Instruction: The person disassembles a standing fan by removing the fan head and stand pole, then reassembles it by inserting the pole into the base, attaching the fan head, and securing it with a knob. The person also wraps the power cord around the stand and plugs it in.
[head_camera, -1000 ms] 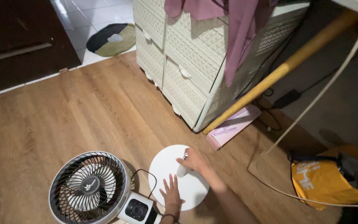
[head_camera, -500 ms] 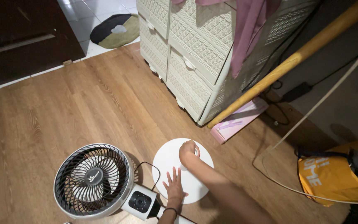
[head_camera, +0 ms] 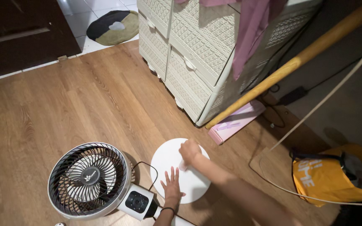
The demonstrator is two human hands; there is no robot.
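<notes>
While the fan head (head_camera: pixel 89 181) lies face-up on the floor (head_camera: pixel 63 104) at the left, apart from its round white base (head_camera: pixel 180 170), assembly looks unfinished. Your left hand (head_camera: pixel 172 187) presses flat, fingers spread, on the base; your right hand (head_camera: pixel 189 151) is curled around the centre fitting.

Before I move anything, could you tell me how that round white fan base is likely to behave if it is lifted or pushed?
The round white base looks rigid, a flat disc lying flush on the wooden floor, so it would probably slide, not roll. The left hand lies flat on it; the right hand grips its centre fitting, so lifting might tilt it.
</notes>
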